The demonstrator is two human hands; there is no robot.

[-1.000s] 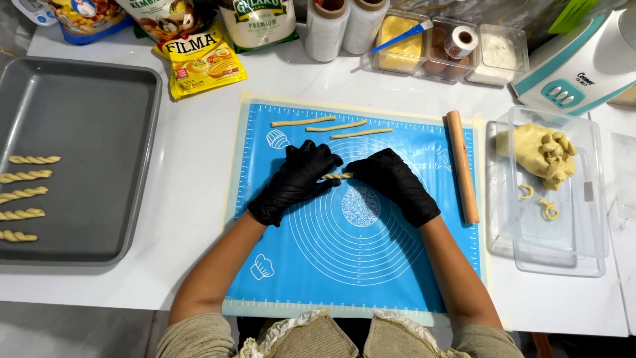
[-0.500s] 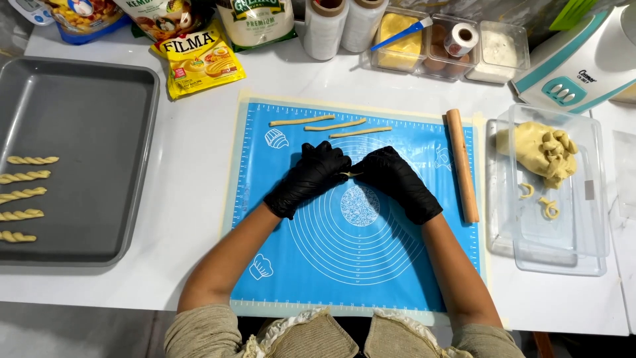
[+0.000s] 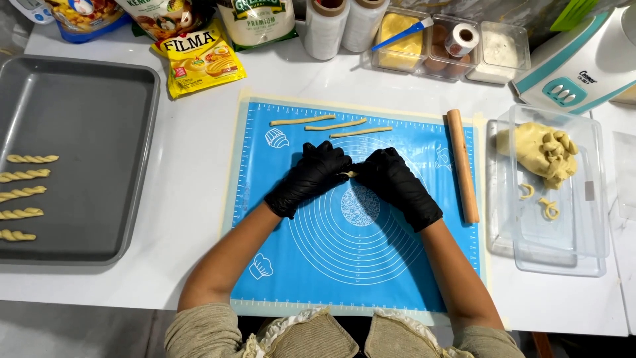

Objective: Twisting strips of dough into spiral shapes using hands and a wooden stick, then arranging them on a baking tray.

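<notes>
Both hands wear black gloves and meet over the blue silicone mat (image 3: 318,265). My left hand (image 3: 311,176) and my right hand (image 3: 396,184) pinch a short pale dough strip (image 3: 348,174) between their fingertips; only a small bit of it shows. Three thin dough ropes (image 3: 330,124) lie in a row on the mat just beyond the hands. A wooden rolling pin (image 3: 462,164) rests along the mat's right edge.
A grey baking tray (image 3: 86,119) on the left holds several twisted dough sticks (image 3: 25,195). A clear plastic box (image 3: 563,225) on the right holds a lump of dough (image 3: 543,150). Packets, rolls and small containers line the back; a white appliance (image 3: 583,59) stands at back right.
The hands have drawn closer together, so less of the dough strip shows between them than a second ago. Nothing else has moved.
</notes>
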